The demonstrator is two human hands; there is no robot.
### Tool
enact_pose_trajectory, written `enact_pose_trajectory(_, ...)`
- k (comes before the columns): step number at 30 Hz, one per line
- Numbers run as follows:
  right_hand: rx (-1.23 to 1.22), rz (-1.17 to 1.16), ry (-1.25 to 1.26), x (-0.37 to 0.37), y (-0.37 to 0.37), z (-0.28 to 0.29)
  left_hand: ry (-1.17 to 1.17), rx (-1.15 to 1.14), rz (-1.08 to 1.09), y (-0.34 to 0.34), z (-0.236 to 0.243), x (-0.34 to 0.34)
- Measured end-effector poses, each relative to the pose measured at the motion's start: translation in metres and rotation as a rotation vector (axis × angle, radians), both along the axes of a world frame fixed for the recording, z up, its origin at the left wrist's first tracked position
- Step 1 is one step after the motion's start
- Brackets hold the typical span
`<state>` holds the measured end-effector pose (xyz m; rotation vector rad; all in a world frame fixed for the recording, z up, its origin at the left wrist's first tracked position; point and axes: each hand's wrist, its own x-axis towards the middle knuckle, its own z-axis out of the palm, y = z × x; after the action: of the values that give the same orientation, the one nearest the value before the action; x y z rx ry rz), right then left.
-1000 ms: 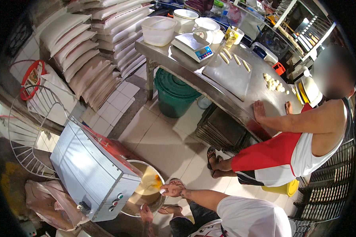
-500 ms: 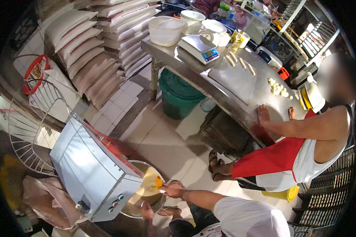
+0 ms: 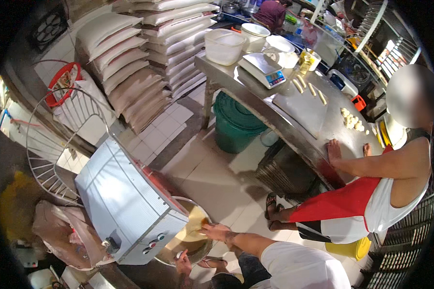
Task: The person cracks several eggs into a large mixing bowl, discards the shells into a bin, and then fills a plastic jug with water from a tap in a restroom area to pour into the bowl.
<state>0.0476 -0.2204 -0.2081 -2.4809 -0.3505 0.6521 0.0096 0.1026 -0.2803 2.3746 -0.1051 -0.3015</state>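
A grey-white dough mixer point(image 3: 125, 202) stands at lower left with a round metal bowl point(image 3: 176, 250) under its head. Pale yellow dough point(image 3: 194, 225) lies in the bowl. My right hand point(image 3: 217, 232) reaches in from the right, white sleeve behind it, fingers stretched out onto the dough. My left hand point(image 3: 181, 261) sits lower, curled over the near rim of the bowl. My feet show just beside the bowl.
A person in a red and white top point(image 3: 366, 207) leans on a steel table point(image 3: 284, 120) with a scale point(image 3: 263, 70), white tubs, a board and dough pieces. Under it are a green bin point(image 3: 234, 125) and stacked trays. Flour sacks point(image 3: 135, 72) line the wall; a yellow bucket point(image 3: 349, 248).
My right hand has dropped lower into the bowl, and the yellow dough that stood up near it now lies flatter. The other person has stayed leaning on the table.
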Motion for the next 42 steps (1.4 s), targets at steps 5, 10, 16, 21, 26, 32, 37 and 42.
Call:
enact_pose_trajectory(5,-0.075,-0.044,0.036,0.000,0.002,-0.023,0.029,-0.002,-0.009,-0.017,0.048,0.019)
enact_pose_trajectory(10,0.282,-0.202,0.189,0.013,0.024,-0.026,0.146,-0.038,-0.083,-0.043,0.058,0.024)
enact_pose_trajectory(16,0.449,-0.371,0.594,0.042,0.039,-0.028,0.263,0.126,-0.106,-0.067,0.072,0.060)
enact_pose_trajectory(21,0.643,-0.455,0.737,0.068,0.049,0.035,0.189,-0.046,0.017,-0.068,0.097,0.069)
enact_pose_trajectory(26,0.646,-0.436,0.526,0.055,0.045,0.006,0.152,-0.046,0.014,-0.073,0.103,0.072)
enact_pose_trajectory(32,0.720,-0.317,0.496,0.061,0.053,0.015,0.020,0.084,-0.058,-0.068,0.076,0.061)
enact_pose_trajectory(37,0.483,-0.217,0.269,0.044,0.055,0.004,0.041,0.088,-0.041,-0.065,0.073,0.049)
enact_pose_trajectory(42,0.469,-0.307,0.191,0.043,0.057,0.006,0.060,0.012,-0.070,-0.066,0.066,0.061)
